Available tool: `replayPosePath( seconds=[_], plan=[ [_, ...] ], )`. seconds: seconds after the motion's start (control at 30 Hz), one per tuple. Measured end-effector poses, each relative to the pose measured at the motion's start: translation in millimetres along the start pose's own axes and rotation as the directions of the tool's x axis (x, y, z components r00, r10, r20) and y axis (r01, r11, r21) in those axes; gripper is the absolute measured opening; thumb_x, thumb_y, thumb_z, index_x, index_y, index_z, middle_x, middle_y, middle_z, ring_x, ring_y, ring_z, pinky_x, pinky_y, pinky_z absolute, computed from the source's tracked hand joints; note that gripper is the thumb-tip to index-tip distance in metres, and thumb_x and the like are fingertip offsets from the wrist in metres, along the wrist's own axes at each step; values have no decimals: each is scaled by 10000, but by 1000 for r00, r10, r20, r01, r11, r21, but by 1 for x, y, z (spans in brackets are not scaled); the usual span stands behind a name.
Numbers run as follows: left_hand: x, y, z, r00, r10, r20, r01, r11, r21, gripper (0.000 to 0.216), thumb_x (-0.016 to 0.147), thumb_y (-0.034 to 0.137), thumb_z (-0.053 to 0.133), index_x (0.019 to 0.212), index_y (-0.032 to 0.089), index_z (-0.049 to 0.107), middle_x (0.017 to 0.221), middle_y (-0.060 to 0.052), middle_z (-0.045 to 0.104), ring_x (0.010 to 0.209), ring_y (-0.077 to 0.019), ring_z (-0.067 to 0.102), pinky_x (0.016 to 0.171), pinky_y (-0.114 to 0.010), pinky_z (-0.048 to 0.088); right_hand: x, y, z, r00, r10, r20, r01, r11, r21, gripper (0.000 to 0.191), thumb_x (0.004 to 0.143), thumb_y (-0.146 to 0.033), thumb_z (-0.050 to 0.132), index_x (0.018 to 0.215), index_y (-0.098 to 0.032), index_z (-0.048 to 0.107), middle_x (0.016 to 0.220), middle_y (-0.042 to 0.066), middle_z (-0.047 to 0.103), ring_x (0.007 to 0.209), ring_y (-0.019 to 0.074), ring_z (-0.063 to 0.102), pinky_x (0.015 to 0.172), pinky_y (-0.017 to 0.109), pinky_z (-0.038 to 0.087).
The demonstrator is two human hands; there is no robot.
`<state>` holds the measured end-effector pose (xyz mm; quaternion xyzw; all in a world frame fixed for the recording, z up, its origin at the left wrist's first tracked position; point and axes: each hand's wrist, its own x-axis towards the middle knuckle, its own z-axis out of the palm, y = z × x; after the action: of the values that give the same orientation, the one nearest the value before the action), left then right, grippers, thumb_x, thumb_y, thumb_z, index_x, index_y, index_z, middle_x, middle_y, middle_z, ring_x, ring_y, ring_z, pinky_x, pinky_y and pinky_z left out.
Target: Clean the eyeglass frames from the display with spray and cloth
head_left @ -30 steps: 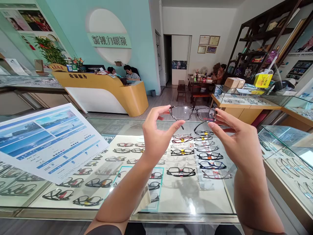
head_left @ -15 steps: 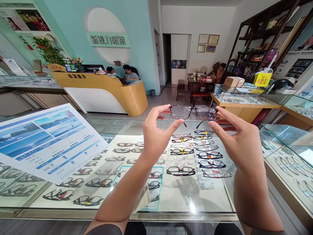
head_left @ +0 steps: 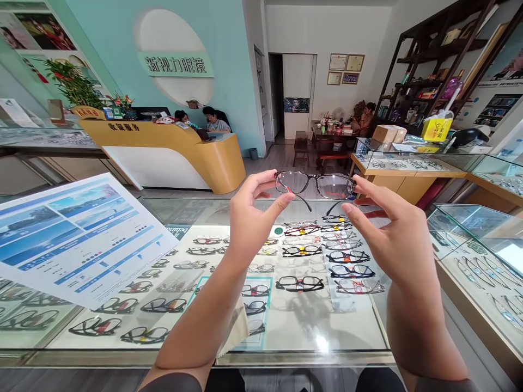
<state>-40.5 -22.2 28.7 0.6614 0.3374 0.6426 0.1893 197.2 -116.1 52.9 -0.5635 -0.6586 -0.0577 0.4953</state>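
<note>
Dark-rimmed eyeglasses (head_left: 314, 177) are held up in front of me, above the glass display case (head_left: 286, 348). My left hand (head_left: 255, 209) pinches their left side between thumb and fingers. On the other side, my right hand (head_left: 386, 218) grips the right side near the hinge. The temples hang down behind the lenses, and red print shows on the right lens. Below, several rows of spectacle frames (head_left: 300, 283) lie inside the case. Left of my hands is a printed sheet (head_left: 87, 239) with blue pictures and tables.
A yellow-topped reception counter (head_left: 224, 158) with two people behind it stands beyond the case. Another person sits at a dark table (head_left: 335, 136) at the back. Glass showcases (head_left: 478, 218) run along the right. A folded beige cloth (head_left: 237, 329) lies by my left forearm.
Both hands have moved slightly left and up with the eyeglasses, which are now tilted a little, the right side lower. The grip on both sides stays.
</note>
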Motion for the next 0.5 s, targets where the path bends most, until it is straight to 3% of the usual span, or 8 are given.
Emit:
replayPosePath(
  seconds=[0.27, 0.5],
  plan=[
    [-8, 3, 6, 978, 194, -76, -183, 974, 131, 602, 774, 522, 965, 1247, 252, 709, 1195, -75, 784, 1101, -248, 767, 890, -395, 598, 0, 2, 2, 999, 35, 28, -34, 998, -44, 647, 993, -558, 718, 1568, -275, 627, 1367, 143, 791, 956, 306, 817, 829, 513, 686],
    [-9, 7, 6, 970, 230, -80, -216, 964, 157, 596, 777, 533, 960, 1229, 245, 698, 1178, -67, 771, 1066, -233, 758, 875, -388, 587, 1, 0, 2, 999, 24, 36, -22, 998, -56, 632, 1001, -556, 702, 1561, -275, 627, 1367, 139, 791, 976, 315, 817, 867, 531, 677]
  ],
)
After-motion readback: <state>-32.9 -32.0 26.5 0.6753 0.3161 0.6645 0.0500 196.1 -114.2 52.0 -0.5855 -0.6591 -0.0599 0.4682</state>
